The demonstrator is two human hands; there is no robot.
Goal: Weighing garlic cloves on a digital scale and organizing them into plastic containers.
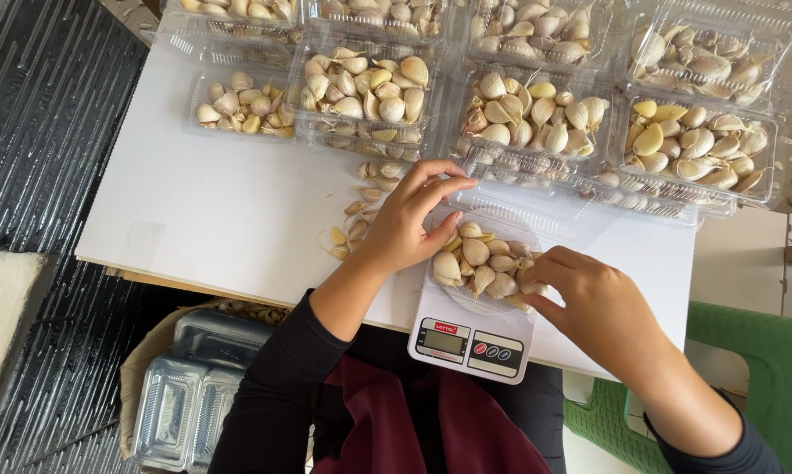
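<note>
Nearest to us, below the worktop's edge, we see a stack of empty clear plastic containers (185,399) in a box at lower left and a green plastic chair (764,351) at lower right. On the white worktop (194,211) stands a small white digital kitchen scale (470,338), its display and buttons facing us. A clear tray on its platform carries a pile of garlic cloves (483,263).

Our left hand (409,219) rests at the pile's left side, fingers loosely curved and extended over the cloves; we cannot tell whether it grips one. Our right hand (589,294) meets the pile's right edge, fingers curled in and touching cloves there; whether one is pinched between them we cannot tell.

Just left of the left hand, loose cloves and papery skins (361,206) lie scattered on the worktop. Beyond the scale lies an open clear lid (580,189). Farthest from us, two rows of filled clamshell containers (536,114) of garlic cloves span the worktop's far side, touching one another.
</note>
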